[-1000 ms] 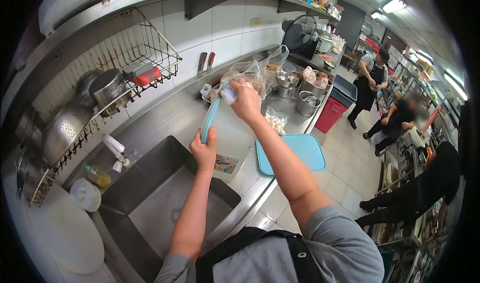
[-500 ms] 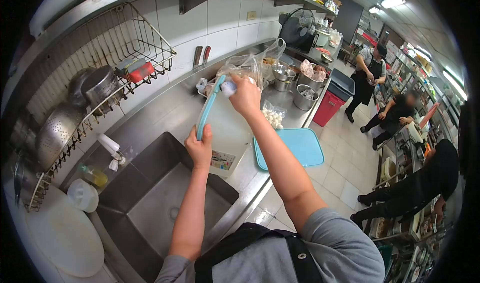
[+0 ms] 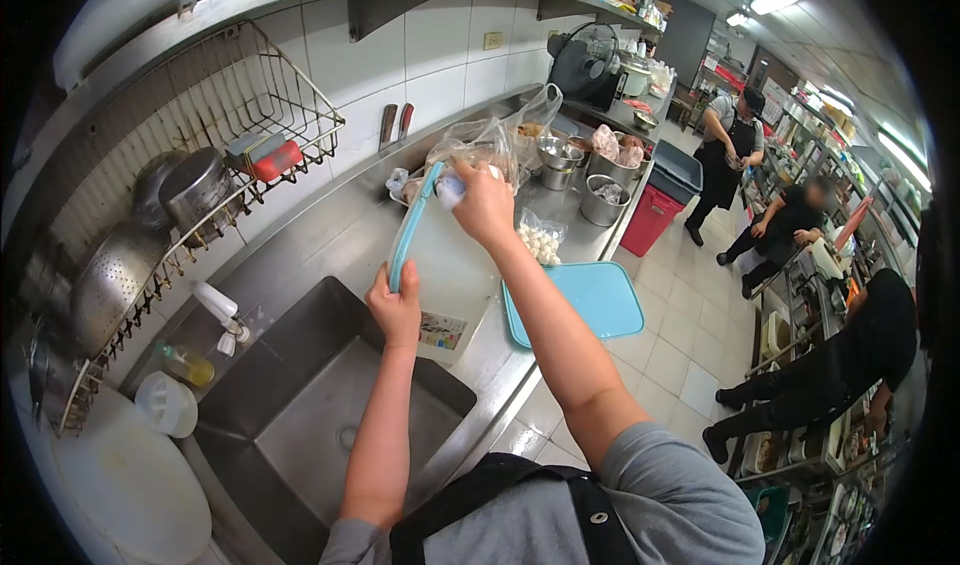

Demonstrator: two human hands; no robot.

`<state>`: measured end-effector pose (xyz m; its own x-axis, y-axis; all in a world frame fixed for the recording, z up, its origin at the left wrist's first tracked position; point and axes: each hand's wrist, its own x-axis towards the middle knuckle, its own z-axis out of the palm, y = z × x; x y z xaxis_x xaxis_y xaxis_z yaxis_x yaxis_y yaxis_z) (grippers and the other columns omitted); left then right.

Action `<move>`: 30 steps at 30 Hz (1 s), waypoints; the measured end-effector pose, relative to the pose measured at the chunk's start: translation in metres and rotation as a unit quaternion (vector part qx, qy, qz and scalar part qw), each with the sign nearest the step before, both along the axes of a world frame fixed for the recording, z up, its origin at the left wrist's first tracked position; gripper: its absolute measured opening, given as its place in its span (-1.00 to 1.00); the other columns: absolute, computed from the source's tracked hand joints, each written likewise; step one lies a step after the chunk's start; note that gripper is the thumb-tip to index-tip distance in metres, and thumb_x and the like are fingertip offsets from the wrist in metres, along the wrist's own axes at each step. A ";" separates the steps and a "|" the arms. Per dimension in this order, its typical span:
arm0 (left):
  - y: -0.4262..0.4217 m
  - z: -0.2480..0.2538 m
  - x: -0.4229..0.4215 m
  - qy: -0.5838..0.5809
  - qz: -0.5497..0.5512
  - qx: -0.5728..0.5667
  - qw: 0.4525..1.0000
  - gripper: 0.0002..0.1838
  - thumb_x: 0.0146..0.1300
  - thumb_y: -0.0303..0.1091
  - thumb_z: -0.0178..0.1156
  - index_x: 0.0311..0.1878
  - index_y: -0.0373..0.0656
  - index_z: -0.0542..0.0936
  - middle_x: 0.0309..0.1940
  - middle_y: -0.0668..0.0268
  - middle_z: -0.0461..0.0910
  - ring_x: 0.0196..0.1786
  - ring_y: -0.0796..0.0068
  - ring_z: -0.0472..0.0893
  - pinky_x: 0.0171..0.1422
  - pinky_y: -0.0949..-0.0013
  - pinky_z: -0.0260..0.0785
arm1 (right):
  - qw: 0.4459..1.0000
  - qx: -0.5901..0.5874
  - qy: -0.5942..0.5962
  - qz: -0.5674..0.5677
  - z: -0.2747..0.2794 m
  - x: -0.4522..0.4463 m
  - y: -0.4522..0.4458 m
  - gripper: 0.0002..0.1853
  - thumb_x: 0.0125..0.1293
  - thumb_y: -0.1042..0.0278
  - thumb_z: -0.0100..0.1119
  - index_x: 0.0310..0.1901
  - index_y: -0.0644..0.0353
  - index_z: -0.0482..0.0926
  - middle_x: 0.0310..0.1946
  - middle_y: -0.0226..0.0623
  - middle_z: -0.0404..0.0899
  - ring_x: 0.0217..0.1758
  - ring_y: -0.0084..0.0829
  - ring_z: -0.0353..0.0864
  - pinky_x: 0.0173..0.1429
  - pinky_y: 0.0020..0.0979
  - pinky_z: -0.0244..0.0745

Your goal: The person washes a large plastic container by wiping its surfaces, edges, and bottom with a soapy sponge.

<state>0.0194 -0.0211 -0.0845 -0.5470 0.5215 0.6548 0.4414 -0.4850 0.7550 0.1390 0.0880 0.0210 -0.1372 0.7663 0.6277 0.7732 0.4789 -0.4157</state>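
Note:
A large translucent plastic container (image 3: pixel 455 260) with a light-blue rim (image 3: pixel 412 220) stands tilted on the steel counter by the sink, its printed label (image 3: pixel 440 330) toward me. My left hand (image 3: pixel 393 310) is closed on the lower end of that rim. At the rim's far end, my right hand (image 3: pixel 485 203) is closed around a pale, whitish-lilac wad that looks like a cloth (image 3: pixel 450 190). A flat light-blue lid (image 3: pixel 585 303) lies on the counter edge beneath my right forearm. Beside the container rests a clear bag of small white balls (image 3: pixel 540 238).
A steel sink (image 3: pixel 340 365) lies below my left arm, with a wire rack (image 3: pixel 290 115) of pots on the wall. Plastic bags (image 3: pixel 480 140) and metal pots (image 3: pixel 605 205) crowd the counter's far end. A red bin (image 3: pixel 650 220) and several co-workers (image 3: pixel 730 150) are at right.
The view has shifted slightly. Both hands keep their grip on the container rim and the pale wad, with hardly any movement relative to the container.

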 end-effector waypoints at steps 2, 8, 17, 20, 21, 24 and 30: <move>-0.002 0.003 0.001 -0.001 0.002 -0.007 1.000 -0.56 0.38 -0.07 0.19 -0.39 -0.34 0.48 -0.66 0.35 0.31 -0.53 0.58 0.27 -0.44 0.36 0.19 | 1.000 0.002 -0.012 0.012 0.001 0.003 -0.003 -0.64 0.06 0.30 0.34 -0.03 -0.02 0.69 -0.09 -0.10 0.58 0.10 -0.05 0.53 0.10 0.00 0.40; -0.002 0.004 0.002 0.003 0.019 0.008 1.000 -0.57 0.37 -0.09 0.19 -0.39 -0.35 0.48 -0.66 0.30 0.30 -0.55 0.55 0.27 -0.46 0.33 0.19 | 0.996 0.055 -0.047 0.055 -0.003 0.014 -0.029 -0.68 0.04 0.28 0.37 -0.10 0.06 0.71 -0.17 -0.13 0.57 0.01 -0.05 0.54 0.06 -0.07 0.42; 0.003 0.002 -0.002 0.014 0.033 0.009 0.999 -0.52 0.36 -0.02 0.21 -0.46 -0.27 0.44 -0.71 0.23 0.30 -0.64 0.41 0.26 -0.51 0.28 0.20 | 0.997 0.044 -0.042 0.050 0.004 0.015 -0.046 -0.69 0.09 0.24 0.38 -0.12 0.10 0.68 -0.16 -0.15 0.57 0.01 -0.08 0.52 0.06 -0.10 0.40; 0.002 0.001 -0.002 0.013 0.015 -0.011 1.000 -0.55 0.40 -0.08 0.15 -0.41 -0.34 0.44 -0.66 0.26 0.27 -0.55 0.50 0.24 -0.46 0.31 0.18 | 0.997 0.052 -0.029 0.056 0.001 0.015 -0.046 -0.66 0.11 0.14 0.39 -0.11 0.10 0.69 -0.14 -0.13 0.57 0.01 -0.05 0.52 0.07 -0.08 0.43; 0.002 0.002 -0.002 0.012 0.014 -0.008 1.000 -0.55 0.40 -0.07 0.14 -0.40 -0.34 0.44 -0.66 0.26 0.28 -0.55 0.49 0.25 -0.46 0.30 0.18 | 0.997 0.051 -0.026 0.058 0.004 0.015 -0.048 -0.64 0.11 0.11 0.40 -0.10 0.10 0.69 -0.13 -0.12 0.57 0.01 -0.04 0.52 0.07 -0.08 0.43; 0.000 0.002 -0.002 0.015 0.013 -0.006 1.000 -0.54 0.40 -0.06 0.14 -0.40 -0.34 0.44 -0.66 0.25 0.29 -0.55 0.48 0.25 -0.45 0.29 0.18 | 0.996 0.062 -0.011 0.059 0.006 0.014 -0.052 -0.61 0.09 0.07 0.41 -0.10 0.11 0.70 -0.13 -0.09 0.58 0.01 -0.01 0.52 0.07 -0.06 0.45; -0.002 0.000 -0.003 0.014 -0.001 -0.008 1.000 -0.55 0.42 -0.07 0.14 -0.36 -0.34 0.44 -0.65 0.24 0.32 -0.54 0.48 0.27 -0.44 0.31 0.19 | 0.996 0.080 -0.003 0.051 0.001 0.011 -0.041 -0.66 0.13 0.10 0.38 -0.11 0.09 0.70 -0.15 -0.12 0.59 -0.05 -0.03 0.54 -0.01 -0.06 0.47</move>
